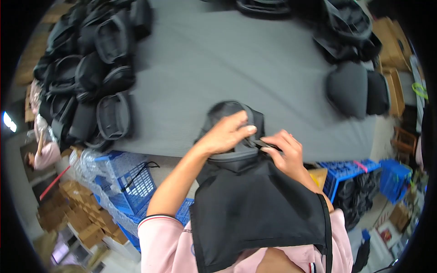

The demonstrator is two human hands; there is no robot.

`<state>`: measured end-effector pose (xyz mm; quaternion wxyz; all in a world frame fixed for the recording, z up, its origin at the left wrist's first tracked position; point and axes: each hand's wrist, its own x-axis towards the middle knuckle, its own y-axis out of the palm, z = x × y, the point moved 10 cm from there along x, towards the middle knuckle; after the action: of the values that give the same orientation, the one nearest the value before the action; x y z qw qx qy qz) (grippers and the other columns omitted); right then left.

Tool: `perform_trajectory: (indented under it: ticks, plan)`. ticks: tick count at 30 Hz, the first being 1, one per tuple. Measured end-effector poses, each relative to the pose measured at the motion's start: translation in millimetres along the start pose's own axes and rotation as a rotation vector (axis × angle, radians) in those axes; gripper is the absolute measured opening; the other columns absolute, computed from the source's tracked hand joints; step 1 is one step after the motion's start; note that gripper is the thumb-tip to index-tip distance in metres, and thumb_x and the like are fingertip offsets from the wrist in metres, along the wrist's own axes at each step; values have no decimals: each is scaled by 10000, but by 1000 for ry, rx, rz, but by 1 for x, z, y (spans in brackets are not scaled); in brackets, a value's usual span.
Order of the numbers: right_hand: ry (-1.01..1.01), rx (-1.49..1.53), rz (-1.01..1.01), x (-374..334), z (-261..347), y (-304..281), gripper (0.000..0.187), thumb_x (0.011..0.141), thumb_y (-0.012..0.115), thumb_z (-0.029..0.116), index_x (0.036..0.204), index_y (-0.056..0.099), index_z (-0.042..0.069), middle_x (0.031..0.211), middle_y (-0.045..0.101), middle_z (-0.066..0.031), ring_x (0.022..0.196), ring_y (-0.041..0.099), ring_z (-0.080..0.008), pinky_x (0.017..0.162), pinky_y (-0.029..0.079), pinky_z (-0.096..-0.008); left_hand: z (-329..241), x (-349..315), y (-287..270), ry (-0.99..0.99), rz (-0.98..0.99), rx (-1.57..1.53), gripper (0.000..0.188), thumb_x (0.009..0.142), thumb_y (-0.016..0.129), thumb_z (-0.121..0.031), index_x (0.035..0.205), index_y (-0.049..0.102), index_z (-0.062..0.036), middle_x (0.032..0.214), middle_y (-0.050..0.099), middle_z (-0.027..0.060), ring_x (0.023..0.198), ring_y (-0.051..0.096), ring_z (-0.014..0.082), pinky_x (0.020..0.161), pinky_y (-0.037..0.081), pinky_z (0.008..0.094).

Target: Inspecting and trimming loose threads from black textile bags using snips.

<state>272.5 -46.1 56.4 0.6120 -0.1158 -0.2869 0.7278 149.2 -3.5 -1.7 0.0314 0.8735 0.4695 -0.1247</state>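
Gripping soft, rounded black pouch (225,109), half-curled left hand (226,135); pinching slim dark piece (272,146), fingertips-together right hand (287,150)

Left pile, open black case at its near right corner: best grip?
Probably pinch the right wall of the open black case, coming from the right: its opening faces up, leaving the rim exposed, and that side borders bare tabletop, while other cases crowd its left.
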Motion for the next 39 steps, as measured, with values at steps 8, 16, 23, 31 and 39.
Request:
perform_trajectory:
  ticks: [8,16,23,31,39]
  plan:
    - [-65,82,-97,1,23,-21,211,660,696,-32,854,652,39,732,599,-88,644,563,-232,849,439,-362,-17,-19,-18,-32,1,4,324,890,559,-273,832,427,17,717,479,59,700,413,115,638,399,312]
    - [376,334,-26,-9,-43,8,211,693,647,-52,895,594,-17,746,472,-37,608,471,-94,532,384,-226,-136,-89,-147,34,-532,607,240,840,568,-190,800,419,-6,719,502,202,704,506,416,591,383,447]
    - [375,359,18,7,-34,19,232,693,651,-41,914,587,-13,759,483,-45,629,500,-108,560,404,-225,-276,-158,-319,-14,-1154,1513,438,835,583,-274,1235,514,-108,1208,535,133,1186,444,266,1014,199,544]
    - [294,226,-414,1,-55,-60,85,894,509,67,909,586,32,705,480,18,539,394,-46,472,314,-199,-181,-170,-412,-330,-1261,1232,761,759,673,-359,1403,281,-252,1479,179,146,1349,180,365,1028,185,591]
    - [319,153,-881,-41,-129,-207,194,947,458,118,1075,544,1,789,429,14,683,379,-82,610,335,-177,-164,-161,-384,-262,-1329,1215,718,752,688,-255,1368,334,-156,1453,223,164,1326,214,381,1018,257,548]
